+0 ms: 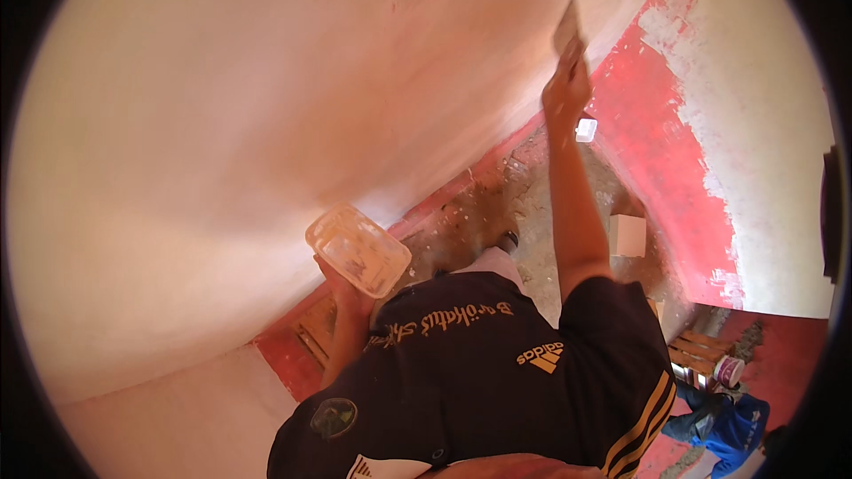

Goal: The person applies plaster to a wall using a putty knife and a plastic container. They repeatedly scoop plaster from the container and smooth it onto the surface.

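Observation:
My left hand (342, 288) grips a translucent rectangular plastic tub (358, 250), smeared inside with pale material, low in front of the pale wall (266, 80). My right arm reaches up to the upper right, and my right hand (565, 84) is closed on a flat-bladed scraper (567, 25). The blade points upward, close to the wall near the corner; whether it touches the surface I cannot tell.
A red and white painted wall (657, 124) rises at right. On the dusty floor (577, 195) lie a white container (586, 129) and a pale block (627, 235). At lower right are a wooden pallet (701, 346), a bucket (729, 371) and blue cloth (737, 421).

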`<action>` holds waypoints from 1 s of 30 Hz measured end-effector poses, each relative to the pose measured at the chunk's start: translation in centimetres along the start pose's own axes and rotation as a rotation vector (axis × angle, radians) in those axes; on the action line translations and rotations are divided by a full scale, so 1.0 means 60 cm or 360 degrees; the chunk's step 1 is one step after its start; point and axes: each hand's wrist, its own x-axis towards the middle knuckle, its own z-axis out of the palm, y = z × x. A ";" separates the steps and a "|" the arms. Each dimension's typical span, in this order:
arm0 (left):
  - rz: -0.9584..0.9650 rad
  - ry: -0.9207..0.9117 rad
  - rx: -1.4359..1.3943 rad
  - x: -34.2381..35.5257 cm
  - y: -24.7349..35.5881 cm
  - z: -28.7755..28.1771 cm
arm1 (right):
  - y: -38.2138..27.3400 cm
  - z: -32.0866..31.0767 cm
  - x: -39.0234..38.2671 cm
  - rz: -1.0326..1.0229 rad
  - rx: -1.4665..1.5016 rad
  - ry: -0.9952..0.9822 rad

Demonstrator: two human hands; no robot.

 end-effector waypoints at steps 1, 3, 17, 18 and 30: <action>0.0005 -0.0010 0.0008 0.002 0.001 -0.003 | -0.002 0.012 0.056 0.0070 0.0073 0.0007; -0.0043 -0.0013 0.0021 0.005 0.005 -0.006 | -0.033 0.048 0.056 0.0055 0.0204 -0.0094; 0.0181 -0.0267 0.0237 0.021 -0.003 -0.069 | -0.056 0.040 0.018 0.0173 0.0246 0.0166; 0.0020 -0.0477 0.0097 0.028 -0.001 -0.075 | -0.068 0.061 0.017 0.0265 0.0260 0.0102; 0.0086 0.0017 -0.0063 0.007 -0.030 -0.017 | -0.012 0.013 -0.156 0.0460 0.0710 -0.0334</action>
